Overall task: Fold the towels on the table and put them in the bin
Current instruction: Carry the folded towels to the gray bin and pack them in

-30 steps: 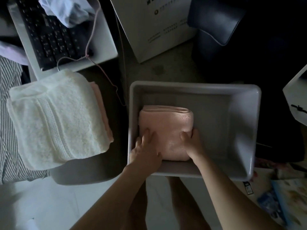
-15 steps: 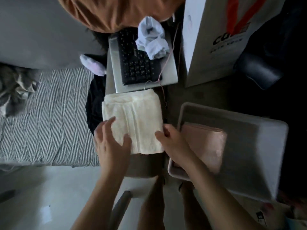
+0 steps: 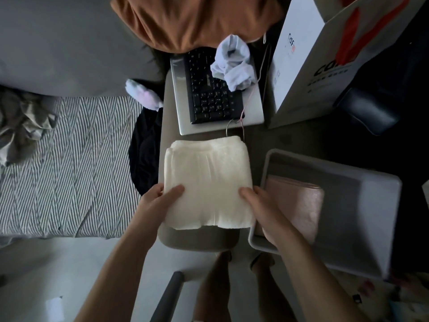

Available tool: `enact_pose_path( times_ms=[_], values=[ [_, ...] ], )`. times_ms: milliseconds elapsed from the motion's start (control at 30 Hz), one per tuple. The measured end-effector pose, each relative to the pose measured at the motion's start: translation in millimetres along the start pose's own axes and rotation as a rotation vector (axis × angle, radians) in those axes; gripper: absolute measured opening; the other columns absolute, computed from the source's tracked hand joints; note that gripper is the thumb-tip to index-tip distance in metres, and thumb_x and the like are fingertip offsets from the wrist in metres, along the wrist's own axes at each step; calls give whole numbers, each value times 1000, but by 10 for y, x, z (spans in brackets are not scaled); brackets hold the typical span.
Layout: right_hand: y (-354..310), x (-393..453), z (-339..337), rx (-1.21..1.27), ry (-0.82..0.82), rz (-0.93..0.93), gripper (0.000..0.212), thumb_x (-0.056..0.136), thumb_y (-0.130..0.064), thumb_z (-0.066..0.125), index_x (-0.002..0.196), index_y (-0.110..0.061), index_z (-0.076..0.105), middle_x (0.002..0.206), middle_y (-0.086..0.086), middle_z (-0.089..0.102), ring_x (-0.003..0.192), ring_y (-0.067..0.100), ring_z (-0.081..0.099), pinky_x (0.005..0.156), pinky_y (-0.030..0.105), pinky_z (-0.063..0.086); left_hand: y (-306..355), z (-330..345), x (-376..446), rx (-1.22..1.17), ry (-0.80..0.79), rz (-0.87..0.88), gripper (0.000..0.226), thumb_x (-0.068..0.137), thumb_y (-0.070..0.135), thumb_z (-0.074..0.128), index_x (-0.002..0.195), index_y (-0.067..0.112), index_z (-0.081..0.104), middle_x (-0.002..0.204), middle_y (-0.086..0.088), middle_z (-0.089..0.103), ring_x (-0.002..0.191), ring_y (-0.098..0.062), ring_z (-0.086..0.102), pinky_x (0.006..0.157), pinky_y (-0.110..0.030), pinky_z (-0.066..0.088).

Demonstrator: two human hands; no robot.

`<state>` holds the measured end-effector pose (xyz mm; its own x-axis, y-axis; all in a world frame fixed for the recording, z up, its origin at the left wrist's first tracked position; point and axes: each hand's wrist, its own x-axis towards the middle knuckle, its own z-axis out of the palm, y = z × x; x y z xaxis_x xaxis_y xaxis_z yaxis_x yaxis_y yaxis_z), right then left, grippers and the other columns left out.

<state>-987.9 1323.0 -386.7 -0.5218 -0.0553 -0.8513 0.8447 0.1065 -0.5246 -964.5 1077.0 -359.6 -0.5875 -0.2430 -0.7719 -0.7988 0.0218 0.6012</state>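
Cream terry, folded into a thick square: this is the white towel (image 3: 206,182), which we see lying on the small table (image 3: 199,239), its near edge reaching toward the table's front rim. We note the left hand (image 3: 157,201) gripping the towel's near left corner, thumb on top and fingers tucked underneath. The right hand (image 3: 262,205) grips the near right corner in the same way, thumb on the upper face, the remaining fingers hidden below the cloth. We cannot tell whether the near edge is lifted clear of the table.

To the right, just beside the towel, stands the grey bin (image 3: 380,219); its near left corner is crossed by the right wrist. Inside it, against the left wall, lies a folded pink towel (image 3: 299,210).

Beyond the white towel we find a laptop (image 3: 183,98) with a black keyboard (image 3: 209,96) resting on it, and a crumpled pale cloth (image 3: 232,66) on the keyboard's far right part. A thin pink cord (image 3: 249,98) runs down the laptop's right side. A white box (image 3: 294,73) stands to the right of the laptop. At left we see a striped bedcover (image 3: 69,170), and at the top an orange cloth (image 3: 197,19).
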Motion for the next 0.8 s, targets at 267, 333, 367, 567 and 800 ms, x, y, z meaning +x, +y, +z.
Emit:
enact_pose_path(
  times_ms=[267,333,367,567,800],
  values=[
    [94,-154,-193,94,-106,-2,48,78,-34,70,123,-22,63,109,-3,76,96,15,73,77,32,60,-52,100,-56,-181,-181,-13,37,82,11,70,118,13,63,105,-8,75,97,-29,72,66,-30,60],
    [192,-280,-401,82,-153,-32,41,78,-30,69,119,-27,65,110,-6,76,97,12,73,75,31,59,-73,246,-139,-227,-225,-27,46,76,16,72,121,15,64,114,-14,73,102,-35,71,73,-41,60],
    [262,-341,-530,86,-154,-36,39,77,-27,68,116,-29,66,109,-7,76,97,11,73,74,30,59,-90,353,-194,-231,-234,-39,49,73,20,74,122,16,64,116,-15,72,103,-36,71,73,-45,60],
    [882,-659,-1518,125,32,24,54,56,-13,62,109,-13,69,95,2,78,96,25,71,69,31,56,-348,1447,-589,-234,-398,-177,60,69,44,83,120,20,64,114,-15,73,101,-35,72,76,-52,60],
    [1321,-628,-2856,204,288,28,40,74,4,60,106,-18,67,99,11,75,96,29,70,75,43,56,-663,3000,-636,-126,-384,-154,58,71,30,82,122,9,61,118,-17,71,104,-36,70,86,-60,57]
  ],
)
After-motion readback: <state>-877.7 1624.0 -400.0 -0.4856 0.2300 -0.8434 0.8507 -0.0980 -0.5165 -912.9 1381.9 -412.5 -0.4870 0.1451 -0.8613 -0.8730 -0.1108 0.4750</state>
